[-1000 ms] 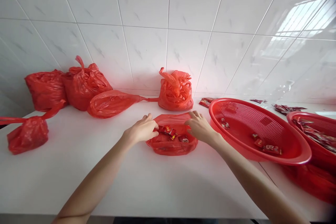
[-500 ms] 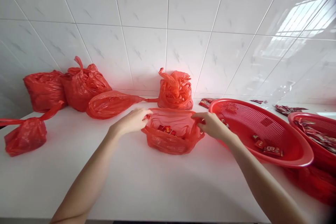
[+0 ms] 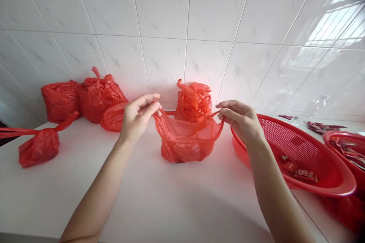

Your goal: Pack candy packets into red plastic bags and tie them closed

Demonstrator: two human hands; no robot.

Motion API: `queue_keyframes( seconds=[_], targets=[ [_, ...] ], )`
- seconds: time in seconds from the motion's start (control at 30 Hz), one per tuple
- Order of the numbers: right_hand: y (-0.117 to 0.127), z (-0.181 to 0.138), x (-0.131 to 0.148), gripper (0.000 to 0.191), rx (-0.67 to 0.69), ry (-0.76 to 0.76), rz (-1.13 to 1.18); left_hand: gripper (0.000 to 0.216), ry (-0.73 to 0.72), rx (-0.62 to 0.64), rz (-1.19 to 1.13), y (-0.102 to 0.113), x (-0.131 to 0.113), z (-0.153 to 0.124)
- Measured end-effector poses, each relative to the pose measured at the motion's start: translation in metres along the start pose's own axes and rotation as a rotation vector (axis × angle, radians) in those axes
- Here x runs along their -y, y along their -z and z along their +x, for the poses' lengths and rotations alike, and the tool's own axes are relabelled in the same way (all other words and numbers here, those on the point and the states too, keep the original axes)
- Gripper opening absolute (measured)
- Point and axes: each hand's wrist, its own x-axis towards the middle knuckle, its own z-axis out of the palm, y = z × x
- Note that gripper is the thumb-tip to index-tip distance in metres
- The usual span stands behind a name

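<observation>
A red plastic bag (image 3: 184,142) stands on the white counter (image 3: 159,201) in the middle, its mouth pulled wide. My left hand (image 3: 138,117) pinches the bag's left handle and holds it up. My right hand (image 3: 242,121) pinches the right handle at about the same height. The bag's lower part bulges with contents that the plastic hides.
Several tied red bags (image 3: 85,100) lie at the back left, and one more (image 3: 195,100) sits behind the held bag. A red mesh basket (image 3: 296,152) with a few small red packets stands at right, a second basket (image 3: 348,148) beyond it. Tiled wall behind.
Both hands went from the bag's rim to its handles and lifted them up and apart. The bag now stands taller and the packets inside are hidden from view.
</observation>
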Motion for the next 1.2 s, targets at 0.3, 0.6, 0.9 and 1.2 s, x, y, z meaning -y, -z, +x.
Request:
queue_keyframes(
  seconds=[0.3,0.6,0.9,1.2],
  targets=[
    [-0.05,-0.017,0.031,0.032,0.117,0.322,-0.284,0.053,-0.175,0.337,0.206,-0.067,-0.021,-0.022],
    [-0.039,-0.008,0.02,0.034,0.073,0.464,-0.217,0.035,-0.012,0.246,0.006,-0.09,-0.011,-0.011],
    [-0.044,-0.009,0.021,0.037,0.081,0.488,-0.385,0.045,0.005,0.221,-0.002,-0.106,-0.003,-0.016],
    [-0.037,0.009,-0.021,0.042,0.286,0.163,-0.395,0.045,0.003,0.111,-0.119,-0.087,0.001,-0.001]
  ],
)
